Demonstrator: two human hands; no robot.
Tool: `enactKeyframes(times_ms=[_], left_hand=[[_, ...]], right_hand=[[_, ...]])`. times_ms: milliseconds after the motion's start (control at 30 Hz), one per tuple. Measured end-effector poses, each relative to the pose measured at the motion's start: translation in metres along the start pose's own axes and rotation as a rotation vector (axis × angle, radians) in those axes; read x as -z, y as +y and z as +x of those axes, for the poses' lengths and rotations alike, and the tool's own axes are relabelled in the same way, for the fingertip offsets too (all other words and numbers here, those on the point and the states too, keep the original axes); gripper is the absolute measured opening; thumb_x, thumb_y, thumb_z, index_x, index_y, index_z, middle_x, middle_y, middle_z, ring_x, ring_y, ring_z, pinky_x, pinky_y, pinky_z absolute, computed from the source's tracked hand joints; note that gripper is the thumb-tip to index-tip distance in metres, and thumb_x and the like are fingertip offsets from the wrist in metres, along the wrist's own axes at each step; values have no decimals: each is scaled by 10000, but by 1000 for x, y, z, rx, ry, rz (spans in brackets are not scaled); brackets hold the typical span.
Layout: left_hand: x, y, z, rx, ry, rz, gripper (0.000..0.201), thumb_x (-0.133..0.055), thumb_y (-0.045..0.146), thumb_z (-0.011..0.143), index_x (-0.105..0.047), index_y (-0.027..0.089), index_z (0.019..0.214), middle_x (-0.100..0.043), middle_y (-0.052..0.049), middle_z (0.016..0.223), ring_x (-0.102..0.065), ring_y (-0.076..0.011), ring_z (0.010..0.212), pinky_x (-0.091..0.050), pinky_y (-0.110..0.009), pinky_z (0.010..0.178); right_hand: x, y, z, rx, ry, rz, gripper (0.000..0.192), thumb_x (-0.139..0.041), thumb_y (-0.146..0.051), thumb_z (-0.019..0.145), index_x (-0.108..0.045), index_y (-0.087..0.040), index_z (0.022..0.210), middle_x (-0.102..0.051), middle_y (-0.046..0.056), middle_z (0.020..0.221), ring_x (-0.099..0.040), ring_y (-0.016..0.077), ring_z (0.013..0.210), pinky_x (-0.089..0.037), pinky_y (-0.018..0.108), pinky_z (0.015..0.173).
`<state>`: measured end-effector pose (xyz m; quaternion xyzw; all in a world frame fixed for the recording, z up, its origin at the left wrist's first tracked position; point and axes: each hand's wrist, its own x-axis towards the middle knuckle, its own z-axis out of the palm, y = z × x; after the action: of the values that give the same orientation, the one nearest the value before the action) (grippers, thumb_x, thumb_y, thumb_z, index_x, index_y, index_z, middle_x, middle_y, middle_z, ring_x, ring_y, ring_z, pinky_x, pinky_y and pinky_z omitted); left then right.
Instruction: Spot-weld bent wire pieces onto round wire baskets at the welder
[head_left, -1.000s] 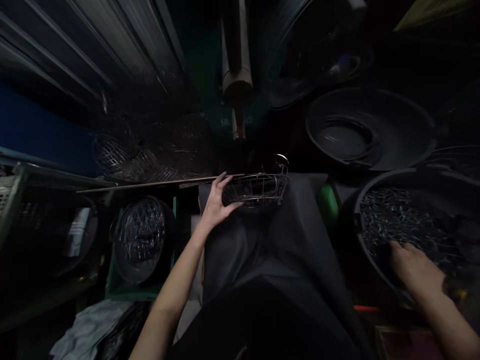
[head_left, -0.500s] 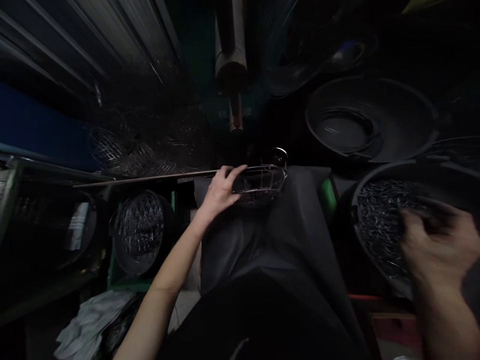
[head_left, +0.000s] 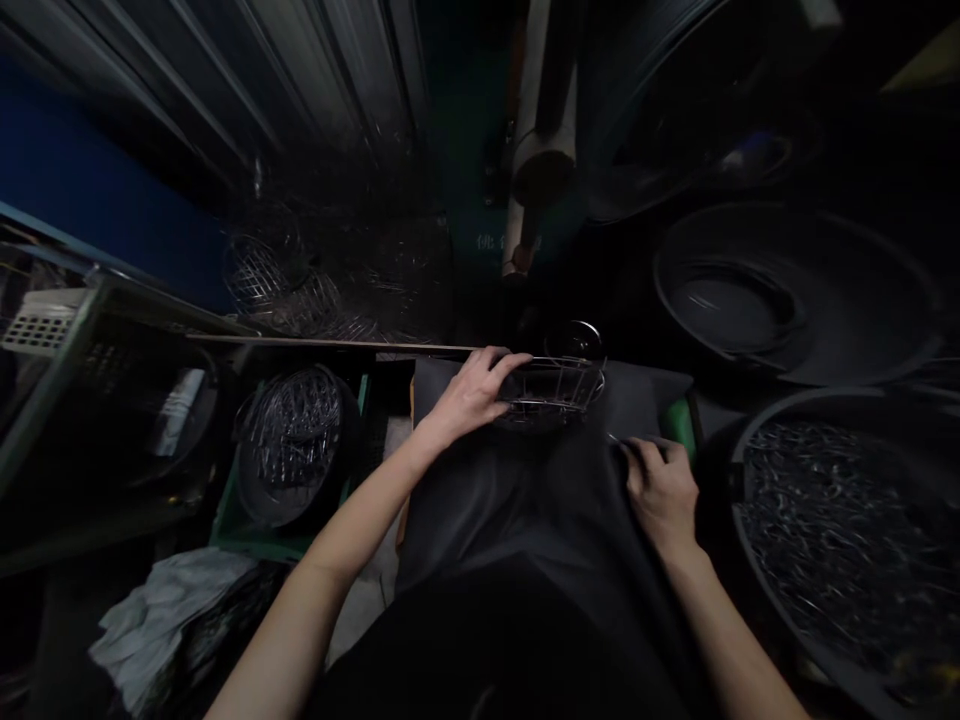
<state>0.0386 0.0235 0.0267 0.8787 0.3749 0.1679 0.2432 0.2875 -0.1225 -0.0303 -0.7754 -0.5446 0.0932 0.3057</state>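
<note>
Left hand (head_left: 469,398) clamps its grip on the rim of the small wire basket (head_left: 556,392), which sits on the dark cloth (head_left: 525,490) over the lap. Right hand (head_left: 661,487) rests just right of it, pinching a thin wire piece (head_left: 619,439). A tub of wire parts (head_left: 840,520) sits at right.

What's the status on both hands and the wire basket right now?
Left hand grips the wire basket rim, on the lap. Right hand on the dark cloth, pinching a thin metal piece. Nothing between them.
</note>
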Motion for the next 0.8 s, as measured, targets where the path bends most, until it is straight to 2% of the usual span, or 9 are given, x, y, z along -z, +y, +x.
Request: enactKeyframes(times_ms=[100,200,300,500,700,800], left_hand=[[1,4,0,-9,19,12,630,-577,71,716,-407,200,1309,-492,-96,1216,-482,-234,1149,-429,-397,1005],[3,13,1,-9,71,88,619,-565,54,725,-398,188,1305,-490,-105,1226,-473,-240,1162,-390,-447,1042],[5,21,4,-14,118,208,600,-529,48,752,-383,205,1312,-489,-100,1217,-479,-241,1161,-332,-520,1074],[10,20,7,-9,189,339,524,-451,43,804,-410,210,1299,-499,-111,1199,-502,-239,1145,-322,-565,1068],[19,11,7,49,220,296,537,-473,53,793,-411,208,1304,-491,-114,1222,-489,-242,1169,-332,-561,1065],[20,10,9,34,234,322,497,-454,64,821,-425,214,1294,-501,-105,1204,-500,-231,1153,-319,-562,1075]], right_hand=[[20,-35,14,-76,29,135,382,-480,-522,828,-661,-186,843,-655,87,840,-610,206,769,-489,333,714],[26,-76,35,-206,-139,401,329,-600,-491,763,-668,-182,849,-673,45,795,-604,172,694,-487,285,646],[14,-103,58,-269,-261,553,334,-625,-483,739,-654,-163,831,-648,23,676,-566,148,570,-448,258,531],[-13,-130,81,-221,-149,452,282,-607,-454,748,-646,-183,813,-661,14,681,-582,146,595,-445,270,606],[-16,-145,83,-236,-135,485,315,-615,-493,730,-643,-187,800,-679,32,742,-604,158,622,-456,268,603],[-20,-150,89,-164,-89,429,291,-594,-473,747,-637,-190,799,-677,32,752,-608,164,644,-459,271,624]])
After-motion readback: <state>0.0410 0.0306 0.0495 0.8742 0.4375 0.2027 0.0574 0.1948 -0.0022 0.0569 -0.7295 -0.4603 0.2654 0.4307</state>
